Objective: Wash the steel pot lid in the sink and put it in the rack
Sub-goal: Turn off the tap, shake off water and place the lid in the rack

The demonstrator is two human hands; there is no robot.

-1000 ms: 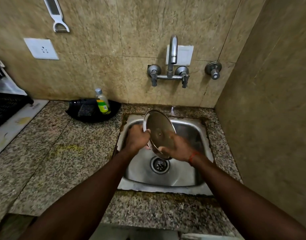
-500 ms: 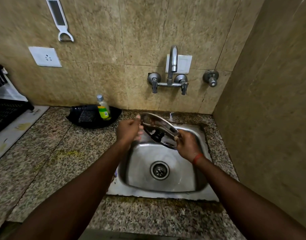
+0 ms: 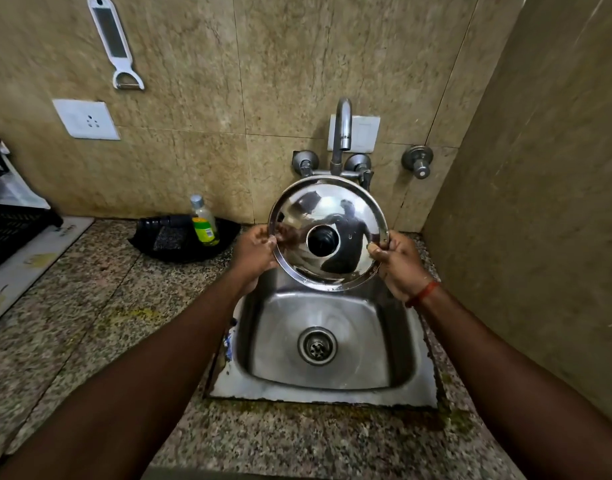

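Over the steel sink (image 3: 332, 393), mirror-shiny steel pot lid (image 3: 353, 271), black-knobbed, upright.

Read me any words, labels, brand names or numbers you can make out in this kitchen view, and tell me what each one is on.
No text here can be read.
Green and yellow label on the clear plastic bottle: print is there, too small and blurred to read.
White mat on the granite counter at left: faint coloured marks, not legible.
Shiny steel pot lid, held by the left hand and right hand: reflections only, no lettering.
White wall socket: no writing visible.
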